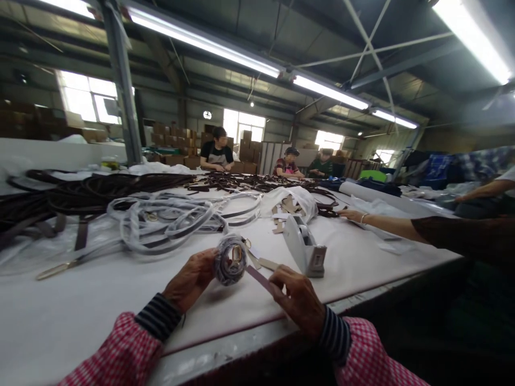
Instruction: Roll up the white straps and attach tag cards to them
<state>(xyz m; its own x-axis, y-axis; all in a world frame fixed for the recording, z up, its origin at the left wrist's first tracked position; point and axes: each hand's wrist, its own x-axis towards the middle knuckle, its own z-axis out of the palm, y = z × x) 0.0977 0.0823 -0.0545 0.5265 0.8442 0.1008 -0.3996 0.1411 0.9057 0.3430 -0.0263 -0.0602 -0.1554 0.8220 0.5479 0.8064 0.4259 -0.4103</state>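
My left hand [193, 279] is closed on the edge of a rolled-up strap [230, 259] wrapped in clear plastic, held upright above the white table. A gold-coloured metal buckle [236, 253] shows in the middle of the coil. Between the thumb and fingers of my right hand [298, 298] is a flat mauve-grey strip [259, 280]. Its far end reaches the coil's edge; whether the two are joined I cannot tell. Just beyond my right hand stands a grey tape dispenser [306, 249]. A pale flat strip [269, 264] lies on the table between the coil and the dispenser.
Plastic-wrapped straps [169, 220] lie looped beyond my left hand, near a heap of dark straps [80, 195]. A plastic bag [298, 201] spills beige pieces behind the dispenser. From the right, a co-worker's arm [394, 228] reaches over the table [100, 316]. Several people work farther back.
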